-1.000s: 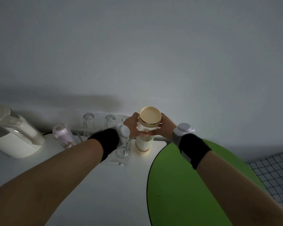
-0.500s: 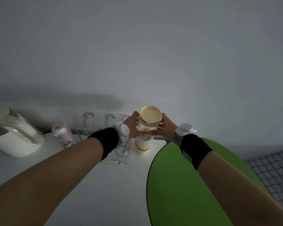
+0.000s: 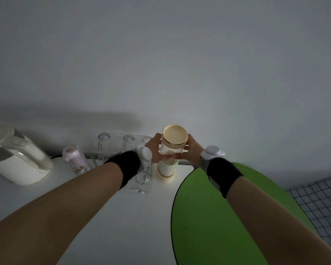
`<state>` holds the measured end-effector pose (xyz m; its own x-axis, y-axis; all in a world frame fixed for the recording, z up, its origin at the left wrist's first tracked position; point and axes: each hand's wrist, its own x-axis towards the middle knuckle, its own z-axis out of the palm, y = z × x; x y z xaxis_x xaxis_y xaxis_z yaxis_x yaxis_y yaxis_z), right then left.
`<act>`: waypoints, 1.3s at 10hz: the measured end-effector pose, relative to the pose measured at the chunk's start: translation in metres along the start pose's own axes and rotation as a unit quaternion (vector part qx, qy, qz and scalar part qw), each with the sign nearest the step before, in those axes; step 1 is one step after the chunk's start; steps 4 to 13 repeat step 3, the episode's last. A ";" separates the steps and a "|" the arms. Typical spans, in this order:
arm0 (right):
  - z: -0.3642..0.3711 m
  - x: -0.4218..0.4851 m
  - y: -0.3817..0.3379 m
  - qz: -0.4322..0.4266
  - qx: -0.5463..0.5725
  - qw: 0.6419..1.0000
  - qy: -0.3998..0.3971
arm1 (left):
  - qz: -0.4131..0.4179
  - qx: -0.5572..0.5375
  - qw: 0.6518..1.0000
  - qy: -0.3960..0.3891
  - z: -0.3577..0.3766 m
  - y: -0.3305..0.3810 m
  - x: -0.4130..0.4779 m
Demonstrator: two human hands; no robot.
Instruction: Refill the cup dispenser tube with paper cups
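Cup dispenser tube (image 3: 168, 162): upright cylinder, clear ribbed plastic wall, smooth round cream lid (image 3: 174, 133) on top, fluted cream base (image 3: 165, 178) resting on the matte white table (image 3: 113, 217), close to the wall. A pale stack shows through the lower part of the tube; detail too dim to resolve. Left hand (image 3: 154, 150) grips the tube's upper left side, just under the lid; its fingers curl toward the far side and are mostly hidden. Right hand (image 3: 191, 151) grips the upper right side, thumb (image 3: 177, 156) lying across the near face of the ribbed wall. Both wrists carry black fabric bands with white rounded pods. Just left of the tube: clear glasses (image 3: 104, 138) on a transparent rack. Further left: small pink bottle (image 3: 75, 159), glossy cream electric kettle (image 3: 13, 157). Right: round green tabletop (image 3: 218, 217).
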<state>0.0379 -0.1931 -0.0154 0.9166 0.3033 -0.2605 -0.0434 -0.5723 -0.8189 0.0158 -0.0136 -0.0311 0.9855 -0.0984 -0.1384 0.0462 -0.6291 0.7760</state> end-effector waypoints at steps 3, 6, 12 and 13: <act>0.006 -0.026 0.004 0.098 -0.069 0.993 0.000 | -0.038 0.037 0.998 0.028 -0.024 -0.005 -0.032; 0.006 -0.026 0.004 0.098 -0.069 0.993 0.000 | -0.038 0.037 0.998 0.028 -0.024 -0.005 -0.032; 0.006 -0.026 0.004 0.098 -0.069 0.993 0.000 | -0.038 0.037 0.998 0.028 -0.024 -0.005 -0.032; 0.006 -0.026 0.004 0.098 -0.069 0.993 0.000 | -0.038 0.037 0.998 0.028 -0.024 -0.005 -0.032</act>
